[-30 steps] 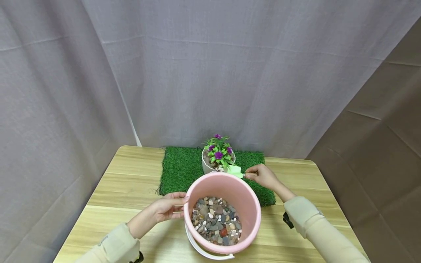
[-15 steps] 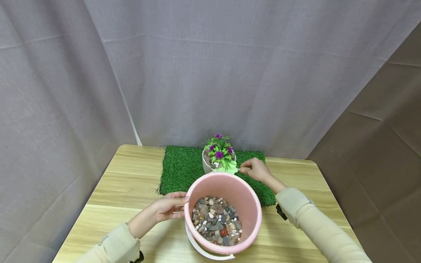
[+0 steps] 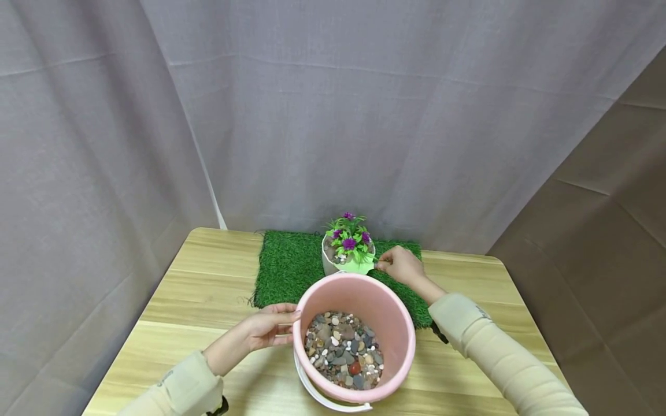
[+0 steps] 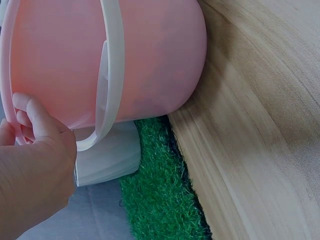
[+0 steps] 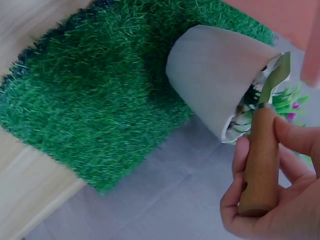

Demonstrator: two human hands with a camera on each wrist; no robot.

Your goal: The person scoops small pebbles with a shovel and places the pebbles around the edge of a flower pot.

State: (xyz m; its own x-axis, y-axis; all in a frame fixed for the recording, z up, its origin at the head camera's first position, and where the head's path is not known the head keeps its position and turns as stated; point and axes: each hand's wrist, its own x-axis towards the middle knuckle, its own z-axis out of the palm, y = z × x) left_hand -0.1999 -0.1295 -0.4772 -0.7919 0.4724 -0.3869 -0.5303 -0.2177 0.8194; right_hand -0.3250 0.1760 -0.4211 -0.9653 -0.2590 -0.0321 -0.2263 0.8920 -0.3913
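A pink bucket with mixed pebbles at its bottom stands at the front of the table. My left hand pinches its left rim, thumb and fingers on either side of the wall, as the left wrist view confirms. Behind the bucket sits a white flowerpot with a purple-flowered plant and some pebbles. My right hand grips the wooden handle of a small trowel with a light green blade. That blade lies at the pot's near right rim; the right wrist view shows it at the mouth.
The pot stands on a green artificial grass mat at the back of the wooden table. The bucket's white bail hangs down at the front. Grey curtains rise behind, and a brown cloth hangs at right.
My right hand has moved left and a little away from me, bringing the trowel blade over to the pot's rim, where it has tilted. The left hand and bucket stay in place.
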